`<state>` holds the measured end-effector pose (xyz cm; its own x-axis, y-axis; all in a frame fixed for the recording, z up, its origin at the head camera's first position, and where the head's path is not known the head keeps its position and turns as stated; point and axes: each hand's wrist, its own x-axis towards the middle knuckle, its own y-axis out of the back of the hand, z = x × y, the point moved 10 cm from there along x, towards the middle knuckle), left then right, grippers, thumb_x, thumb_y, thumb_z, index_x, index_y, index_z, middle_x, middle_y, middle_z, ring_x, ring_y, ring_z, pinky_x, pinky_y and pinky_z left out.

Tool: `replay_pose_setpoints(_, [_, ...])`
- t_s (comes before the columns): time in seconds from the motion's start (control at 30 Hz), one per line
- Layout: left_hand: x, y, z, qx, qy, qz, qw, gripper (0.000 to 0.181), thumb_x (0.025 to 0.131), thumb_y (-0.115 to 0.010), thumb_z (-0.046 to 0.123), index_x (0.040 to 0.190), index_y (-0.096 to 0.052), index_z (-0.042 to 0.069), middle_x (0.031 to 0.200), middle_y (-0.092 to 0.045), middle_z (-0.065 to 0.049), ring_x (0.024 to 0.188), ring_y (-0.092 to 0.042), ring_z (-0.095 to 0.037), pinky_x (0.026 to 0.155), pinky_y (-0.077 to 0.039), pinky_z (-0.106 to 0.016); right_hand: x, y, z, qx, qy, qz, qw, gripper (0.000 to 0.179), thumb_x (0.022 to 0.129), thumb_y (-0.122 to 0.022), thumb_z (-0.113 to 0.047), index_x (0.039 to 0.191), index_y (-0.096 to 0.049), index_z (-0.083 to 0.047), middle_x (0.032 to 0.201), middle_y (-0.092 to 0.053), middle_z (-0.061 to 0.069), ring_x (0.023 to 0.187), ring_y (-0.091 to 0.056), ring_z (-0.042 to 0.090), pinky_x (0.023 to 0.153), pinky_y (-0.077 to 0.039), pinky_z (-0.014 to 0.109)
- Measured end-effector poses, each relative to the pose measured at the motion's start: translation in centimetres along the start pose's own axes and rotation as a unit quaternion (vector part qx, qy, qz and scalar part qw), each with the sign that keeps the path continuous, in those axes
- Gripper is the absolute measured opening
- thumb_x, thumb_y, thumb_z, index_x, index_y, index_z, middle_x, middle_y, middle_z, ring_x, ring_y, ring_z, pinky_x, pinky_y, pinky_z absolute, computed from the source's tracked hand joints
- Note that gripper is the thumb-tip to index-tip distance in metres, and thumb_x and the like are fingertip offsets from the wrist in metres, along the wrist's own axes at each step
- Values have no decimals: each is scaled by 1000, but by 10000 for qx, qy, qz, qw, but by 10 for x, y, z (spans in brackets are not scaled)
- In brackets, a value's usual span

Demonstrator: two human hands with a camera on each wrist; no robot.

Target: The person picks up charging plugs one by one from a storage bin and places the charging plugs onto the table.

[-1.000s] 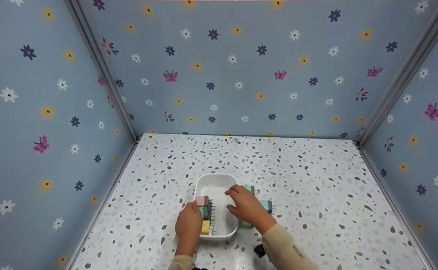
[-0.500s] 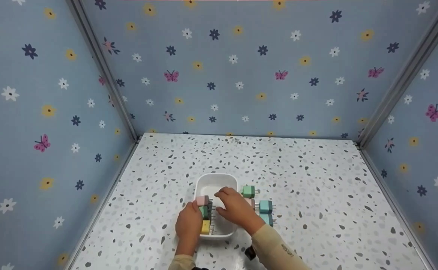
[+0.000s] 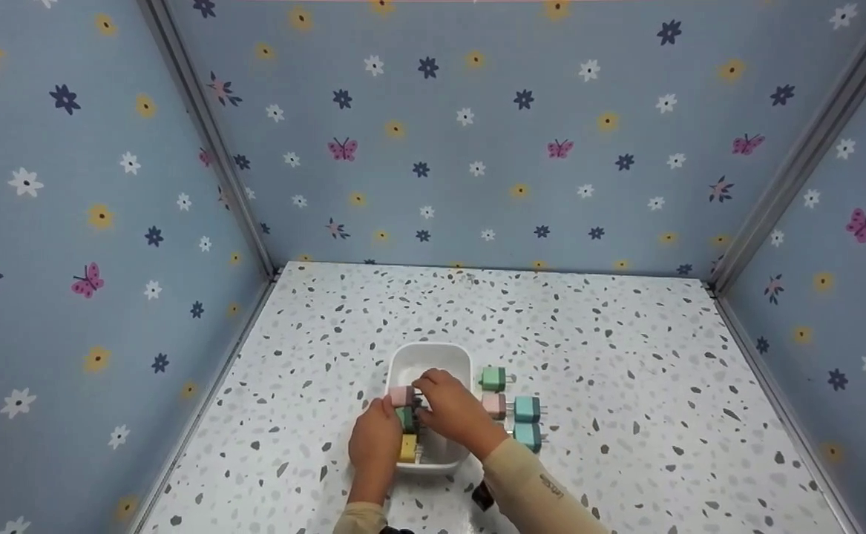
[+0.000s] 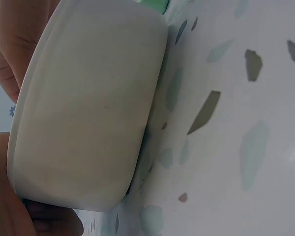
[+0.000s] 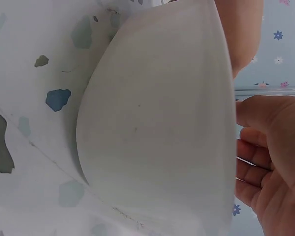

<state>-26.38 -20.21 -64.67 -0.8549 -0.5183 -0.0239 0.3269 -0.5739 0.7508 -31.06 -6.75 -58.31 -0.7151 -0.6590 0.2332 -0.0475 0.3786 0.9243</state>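
In the head view a white plastic tub (image 3: 403,360) stands on the speckled table. Along its left inside wall sit a pink plug charger (image 3: 401,397), a green plug charger (image 3: 406,420) and a yellow plug charger (image 3: 408,448), prongs facing right. My left hand (image 3: 375,443) grips the tub's left side, fingertips against the pink charger; the left wrist view shows curled fingers (image 4: 59,221) at the tub's outer wall. Over the tub, my right hand (image 3: 453,410) has its thumb and forefinger apart, around the pink charger's prongs. Whether they touch is too small to see.
Right of the tub lie more chargers: a green one (image 3: 493,379), a pink one (image 3: 493,406) and two turquoise ones (image 3: 527,409). A small black object (image 3: 483,495) shows beside the right sleeve (image 3: 533,489). Flower-patterned panels (image 3: 470,148) surround the table.
My right hand has moved left across the tub to the pink charger there, uncovering the chargers on the table at right. My left hand stays in place.
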Motion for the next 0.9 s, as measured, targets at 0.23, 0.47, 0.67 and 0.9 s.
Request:
replay_pose_setpoints(0.23, [1,0,-2,-22,42,-46,10000,41,110,-40,38,89,-63,12,83,-71,-13,67,-64,-30,54,-40,-42,10,-7,1,14,-65,-208,9998,40,92,-75,-20,129,-66,-7,123,-65,6,114,-63,20,102,-49,36])
replay_pose_setpoints(0.47, [0,3,0,-51,-62,94,9999,41,109,-42,38,82,-60,14,80,-70,-13,65,-64,-31,52,-39,-43,17,-11,-5,-165,33,-288,9994,37,93,-74,-16,128,-66,-6,122,-66,6,112,-63,20,101,-50,35])
replay_pose_setpoints(0.67, [-2,4,-1,-15,-8,109,9999,40,110,-43,38,83,-60,13,76,-68,-11,62,-61,-29,52,-37,-42,23,-15,-7,-216,53,-475,9986,35,94,-71,-12,129,-66,-5,122,-66,7,113,-64,21,102,-50,35])
replay_pose_setpoints(0.9, [-2,5,-1,-73,-44,196,9998,40,109,-45,38,80,-60,14,78,-69,-12,67,-65,-34,53,-39,-44,27,-20,-9,-186,226,-438,9986,23,95,-69,-11,117,-69,-6,111,-68,7,101,-66,21,95,-53,35])
